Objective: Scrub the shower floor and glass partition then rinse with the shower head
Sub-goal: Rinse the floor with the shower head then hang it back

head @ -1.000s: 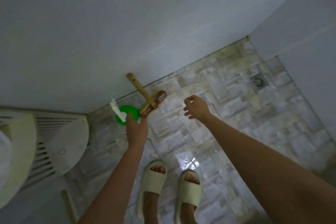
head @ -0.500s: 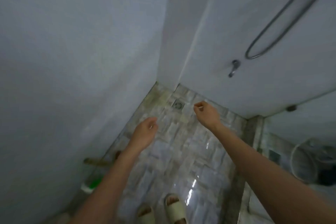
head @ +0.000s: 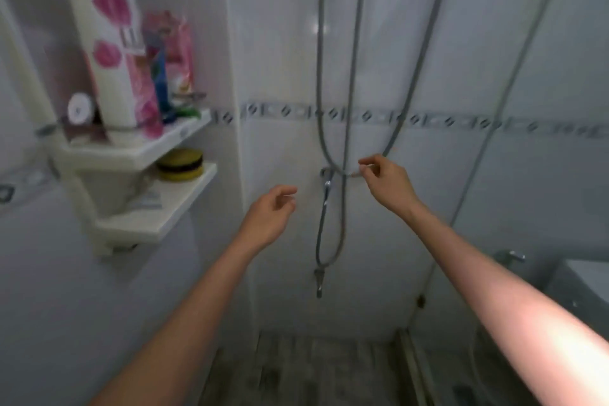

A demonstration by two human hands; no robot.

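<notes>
My left hand (head: 270, 217) is raised in front of the white tiled wall, fingers loosely curled and holding nothing. My right hand (head: 387, 184) is higher, its curled fingertips right at the bottom loop of the grey shower hose (head: 321, 76); a grip on it is not visible. The wall tap (head: 326, 184) sits between my hands, below the slide rail (head: 357, 43). The shower head is out of view. A strip of the stone-patterned shower floor (head: 313, 369) shows at the bottom. The glass partition (head: 543, 208) stands at the right.
A two-level white corner shelf (head: 155, 217) on the left carries a tall white and pink bottle (head: 112, 59), other toiletries and a yellow and black round item (head: 179, 163). Through the glass on the right I see a chrome tap (head: 509, 255).
My view has swung up from the floor, green brush and drain to the wall with the hose. Both hands have risen; the left one has let go of the brush.
</notes>
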